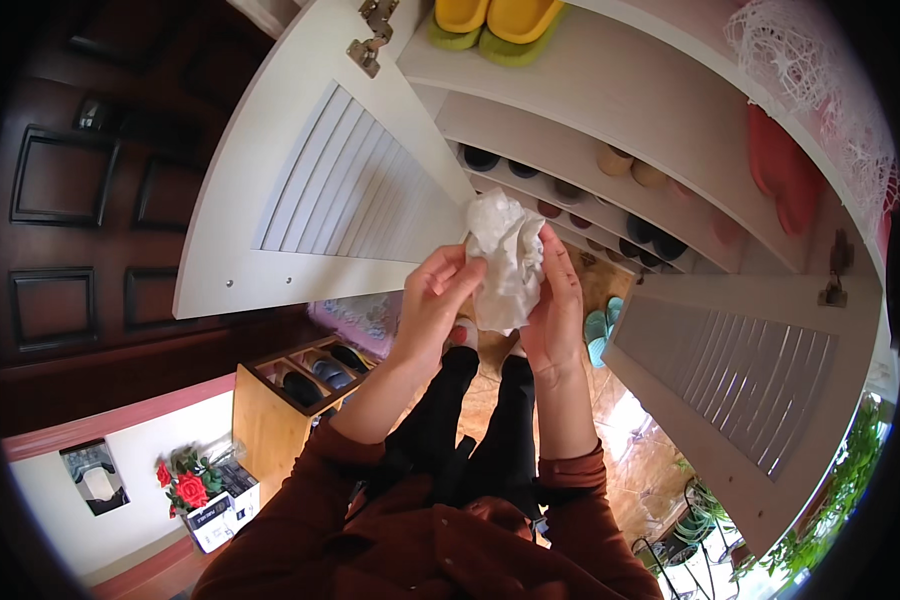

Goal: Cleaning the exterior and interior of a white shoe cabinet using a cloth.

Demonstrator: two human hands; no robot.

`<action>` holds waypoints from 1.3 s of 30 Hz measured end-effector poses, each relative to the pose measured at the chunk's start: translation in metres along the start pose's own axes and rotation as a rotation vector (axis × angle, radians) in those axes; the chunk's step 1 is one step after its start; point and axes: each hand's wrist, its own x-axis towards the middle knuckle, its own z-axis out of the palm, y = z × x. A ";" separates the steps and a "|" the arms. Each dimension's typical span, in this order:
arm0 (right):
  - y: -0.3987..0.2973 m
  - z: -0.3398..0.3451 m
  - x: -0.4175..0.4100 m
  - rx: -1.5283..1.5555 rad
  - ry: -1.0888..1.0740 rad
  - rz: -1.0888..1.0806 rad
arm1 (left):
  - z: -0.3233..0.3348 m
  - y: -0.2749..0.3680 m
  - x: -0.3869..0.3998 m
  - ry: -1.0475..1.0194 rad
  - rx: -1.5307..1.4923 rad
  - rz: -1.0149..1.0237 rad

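Between my two hands is a crumpled white cloth or tissue (504,262), raised in front of the shoe cabinet. My left hand (439,296) pinches its left edge, the thumb lying over the front. From the other side my right hand (559,300) grips it, with the fingers along its right edge. The white shoe cabinet (600,82) stands before me with its left louvered door (330,202) and right louvered door (727,382) both swung outward. Yellow slippers (525,19) sit on its upper shelf, stacked on green ones (521,49).
Red slippers (784,169) are at the cabinet's right, under white lace (787,60). Turquoise slippers (596,337) lie on the tiled floor (487,386). At left are a dark panelled door (64,176), a wooden shoe rack (266,424) and red artificial-looking roses (191,489). Plants (709,502) stand lower right.
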 end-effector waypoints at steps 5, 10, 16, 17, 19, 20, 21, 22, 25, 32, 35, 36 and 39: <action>-0.011 -0.020 -0.003 0.158 -0.054 0.170 | 0.010 0.005 0.009 0.019 -0.080 0.003; -0.021 -0.033 -0.004 0.030 -0.131 0.295 | 0.024 0.006 0.015 -0.022 -0.029 0.062; -0.029 -0.049 -0.005 -0.033 -0.233 0.151 | 0.036 -0.004 0.021 -0.082 0.358 0.230; -0.031 -0.047 -0.005 -0.135 -0.276 0.026 | 0.038 -0.006 0.021 -0.104 0.354 0.234; -0.035 -0.049 -0.003 -0.288 -0.251 0.004 | 0.040 -0.012 0.021 -0.064 0.514 0.263; -0.035 -0.049 -0.005 -0.331 -0.197 -0.009 | 0.039 -0.018 0.026 -0.110 0.501 0.273; -0.038 -0.049 -0.006 -0.375 -0.145 -0.020 | 0.041 -0.022 0.028 -0.124 0.495 0.280; -0.040 -0.056 -0.004 -0.303 -0.091 0.004 | 0.044 -0.025 0.031 -0.133 0.404 0.249; -0.056 -0.075 0.000 -0.061 -0.022 0.155 | 0.057 -0.022 0.034 -0.164 0.302 0.143; -0.170 -0.051 0.026 -0.848 0.360 -1.188 | 0.062 -0.024 0.038 -0.218 0.314 0.125; -0.214 -0.047 0.064 -1.259 0.435 -1.172 | 0.063 -0.036 0.039 -0.281 0.285 0.096; -0.217 -0.053 0.080 -1.402 0.471 -0.935 | 0.063 -0.040 0.042 -0.320 0.283 0.076; -0.196 -0.083 0.104 -1.681 0.427 -0.904 | 0.067 -0.054 0.058 -0.324 0.350 0.063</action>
